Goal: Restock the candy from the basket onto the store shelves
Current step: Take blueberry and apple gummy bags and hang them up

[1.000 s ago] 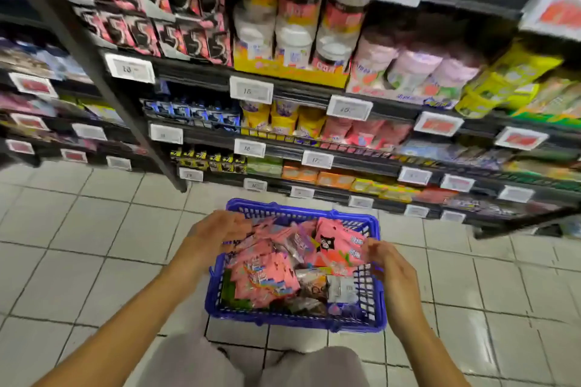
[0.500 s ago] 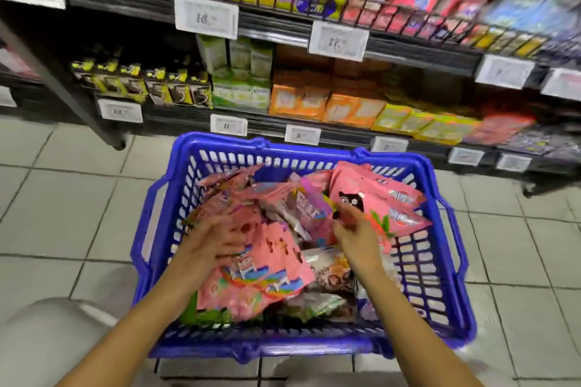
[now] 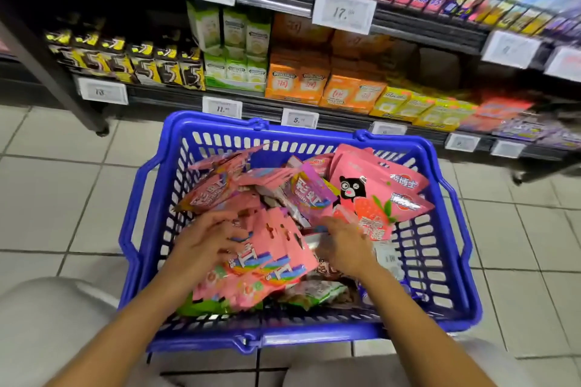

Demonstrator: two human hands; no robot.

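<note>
1. Basket [image 3: 446, 261]: blue moulded plastic, rectangular, slotted walls, two hinged handles folded down along its rim. It stands on pale glazed floor tiles [image 3: 47, 198] before the shelves [image 3: 418, 31].
2. Candy, heaped in the basket: glossy soft pouches, flat and crinkled.
   - Rainbow packs [image 3: 276, 258]: pink, with punched hang-holes, fanned at the near-left of the heap.
   - Bear packs [image 3: 377, 195]: pink, printed with a black bear and a strawberry, leaning on the far-right corner.
   - Purple pack [image 3: 309, 195]: mid-basket, tilted.
   - Green-edged pouches [image 3: 314, 292]: underneath, by the near wall.
3. Left hand [image 3: 204, 242]: fingers spread flat, pressing on the left edge of the rainbow packs; no pinch seen.
4. Right hand [image 3: 342, 245]: fingers bent down into the heap beside the bear packs; fingertips hidden, so whether it grips a pack cannot be told.
5. Shelves: dark metal with white price tags [image 3: 344, 11]; card boxes in yellow-black, green, orange and yellow on the lowest tier.
6. Change since half a second ago: the basket fills more of the view; both hands lie in nearly the same spots on the heap; the bear packs are unmoved.
</note>
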